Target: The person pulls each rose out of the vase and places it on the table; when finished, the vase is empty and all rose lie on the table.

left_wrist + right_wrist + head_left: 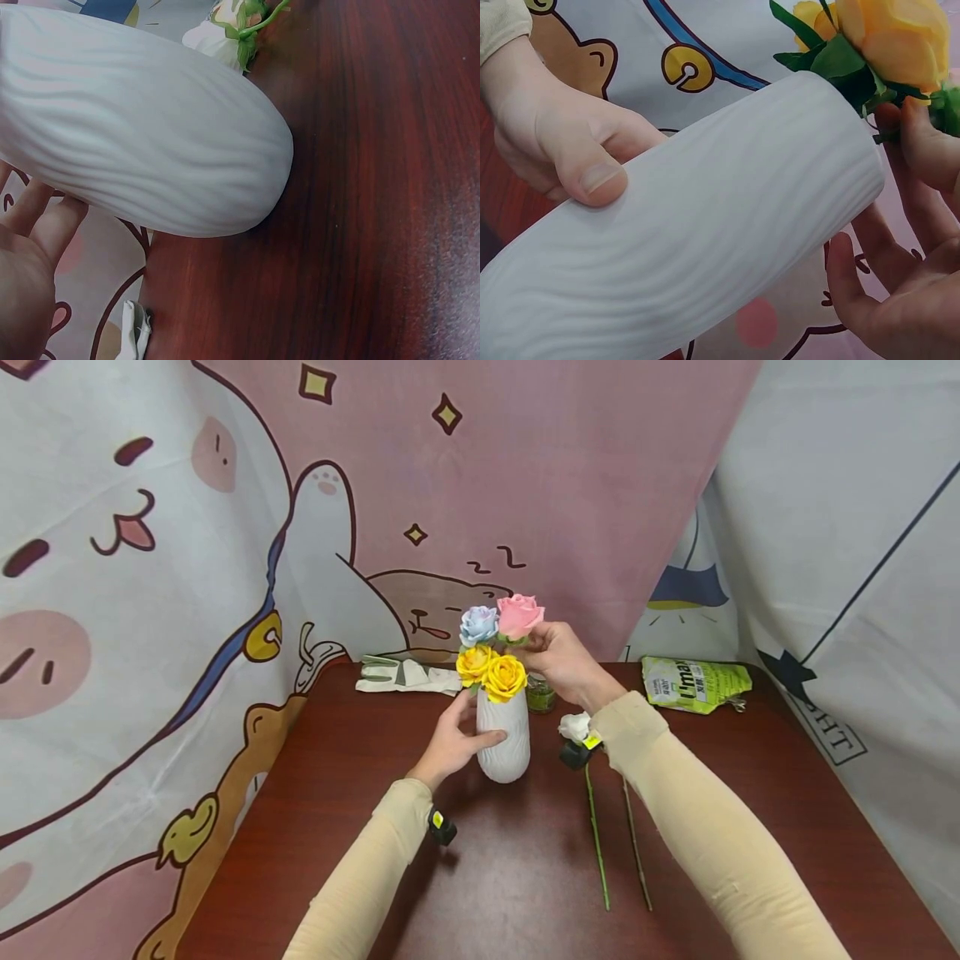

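A white ribbed vase stands on the table, and my left hand grips its side, the thumb across the front. Two yellow roses sit at the vase mouth, with a pale blue rose above them. Beside the blue one is a pink rose; my right hand pinches it by the stem just under the bloom. In the right wrist view, thumb and fingertip of the right hand meet by green leaves at the vase rim. Stem ends inside the vase are hidden.
Right of the vase lies a white rose, partly behind the right wrist camera, with two green stems pointing toward me. A small jar stands behind the vase. White gloves and a green bag lie along the back edge.
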`<act>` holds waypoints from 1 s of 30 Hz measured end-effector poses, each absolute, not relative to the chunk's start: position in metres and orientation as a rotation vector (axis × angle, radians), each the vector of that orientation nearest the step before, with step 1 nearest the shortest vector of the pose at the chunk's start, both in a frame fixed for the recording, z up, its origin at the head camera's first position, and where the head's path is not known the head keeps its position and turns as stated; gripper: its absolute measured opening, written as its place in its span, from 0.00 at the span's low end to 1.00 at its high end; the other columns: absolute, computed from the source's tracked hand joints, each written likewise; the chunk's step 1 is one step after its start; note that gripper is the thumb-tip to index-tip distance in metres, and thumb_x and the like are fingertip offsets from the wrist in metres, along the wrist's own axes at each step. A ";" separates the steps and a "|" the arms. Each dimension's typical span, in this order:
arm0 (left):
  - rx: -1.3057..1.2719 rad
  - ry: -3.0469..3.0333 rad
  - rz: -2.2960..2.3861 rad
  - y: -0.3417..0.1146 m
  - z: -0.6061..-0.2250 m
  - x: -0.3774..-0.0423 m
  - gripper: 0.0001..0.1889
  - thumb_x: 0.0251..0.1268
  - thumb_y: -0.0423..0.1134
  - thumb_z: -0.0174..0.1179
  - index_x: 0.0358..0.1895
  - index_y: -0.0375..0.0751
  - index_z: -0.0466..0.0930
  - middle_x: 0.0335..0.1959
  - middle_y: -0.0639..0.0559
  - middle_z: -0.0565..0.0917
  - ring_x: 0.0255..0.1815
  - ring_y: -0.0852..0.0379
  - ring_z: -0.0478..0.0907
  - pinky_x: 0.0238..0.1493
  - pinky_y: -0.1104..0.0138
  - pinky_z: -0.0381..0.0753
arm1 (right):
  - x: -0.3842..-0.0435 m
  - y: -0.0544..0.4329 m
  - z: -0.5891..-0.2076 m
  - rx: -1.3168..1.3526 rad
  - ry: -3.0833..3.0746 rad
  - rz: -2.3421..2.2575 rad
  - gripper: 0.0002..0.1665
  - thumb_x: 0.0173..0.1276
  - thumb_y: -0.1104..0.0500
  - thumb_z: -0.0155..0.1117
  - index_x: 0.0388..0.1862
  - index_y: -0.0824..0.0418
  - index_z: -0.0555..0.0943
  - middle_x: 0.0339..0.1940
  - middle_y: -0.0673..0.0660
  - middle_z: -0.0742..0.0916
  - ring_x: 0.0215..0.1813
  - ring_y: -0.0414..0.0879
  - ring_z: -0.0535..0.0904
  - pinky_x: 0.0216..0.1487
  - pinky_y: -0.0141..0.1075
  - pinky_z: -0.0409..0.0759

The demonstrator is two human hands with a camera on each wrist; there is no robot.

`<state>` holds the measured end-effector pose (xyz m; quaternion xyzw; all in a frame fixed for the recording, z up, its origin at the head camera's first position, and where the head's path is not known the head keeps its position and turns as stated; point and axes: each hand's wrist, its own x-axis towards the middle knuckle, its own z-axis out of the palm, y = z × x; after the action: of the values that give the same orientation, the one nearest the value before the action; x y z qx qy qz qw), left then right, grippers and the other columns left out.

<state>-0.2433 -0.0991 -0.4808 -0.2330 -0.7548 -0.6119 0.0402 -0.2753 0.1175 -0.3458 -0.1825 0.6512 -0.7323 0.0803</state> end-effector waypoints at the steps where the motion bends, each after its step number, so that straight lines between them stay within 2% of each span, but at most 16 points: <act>1: -0.717 -2.309 -1.877 -0.099 -0.481 -0.243 0.38 0.58 0.33 0.78 0.72 0.48 0.72 0.60 0.44 0.82 0.61 0.45 0.83 0.60 0.50 0.84 | -0.275 0.117 -0.345 -0.557 1.942 -2.191 0.21 0.72 0.78 0.61 0.63 0.76 0.79 0.40 0.48 0.92 0.46 0.41 0.89 0.49 0.34 0.87; 7: -0.725 -2.291 -1.910 -0.098 -0.481 -0.244 0.39 0.58 0.33 0.78 0.73 0.48 0.71 0.61 0.43 0.82 0.61 0.45 0.82 0.61 0.43 0.81 | -0.274 0.117 -0.342 -0.561 1.948 -2.168 0.18 0.75 0.75 0.61 0.62 0.77 0.80 0.39 0.49 0.93 0.47 0.42 0.89 0.50 0.34 0.87; 12: -0.733 -2.285 -1.915 -0.098 -0.481 -0.244 0.40 0.58 0.33 0.78 0.74 0.49 0.70 0.61 0.43 0.81 0.60 0.43 0.83 0.60 0.39 0.80 | -0.274 0.117 -0.341 -0.541 1.956 -2.161 0.18 0.75 0.73 0.62 0.62 0.74 0.81 0.40 0.49 0.93 0.47 0.43 0.89 0.51 0.35 0.87; 18: -0.748 -2.273 -1.912 -0.098 -0.481 -0.244 0.42 0.58 0.32 0.78 0.75 0.49 0.69 0.67 0.46 0.80 0.62 0.43 0.82 0.61 0.39 0.80 | -0.276 0.119 -0.339 -0.509 1.990 -2.157 0.22 0.74 0.72 0.65 0.65 0.72 0.81 0.43 0.48 0.92 0.50 0.43 0.88 0.55 0.36 0.86; 24: -0.757 -2.274 -1.902 -0.098 -0.480 -0.244 0.38 0.58 0.32 0.77 0.72 0.44 0.71 0.64 0.43 0.81 0.60 0.42 0.84 0.60 0.40 0.81 | -0.276 0.120 -0.336 -0.480 2.006 -2.175 0.25 0.74 0.72 0.65 0.69 0.72 0.78 0.45 0.46 0.91 0.51 0.42 0.85 0.55 0.34 0.85; 30: -0.754 -2.279 -1.899 -0.098 -0.480 -0.244 0.39 0.58 0.33 0.78 0.73 0.46 0.71 0.64 0.44 0.81 0.61 0.43 0.83 0.60 0.41 0.81 | -0.275 0.121 -0.333 -0.479 1.990 -2.179 0.27 0.75 0.69 0.65 0.71 0.70 0.76 0.48 0.47 0.90 0.50 0.44 0.86 0.54 0.38 0.86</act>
<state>-0.2438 -0.0985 -0.4803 -0.2462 -0.7439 -0.6199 0.0406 -0.2748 0.1212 -0.3329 -0.1596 0.6638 -0.7268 0.0758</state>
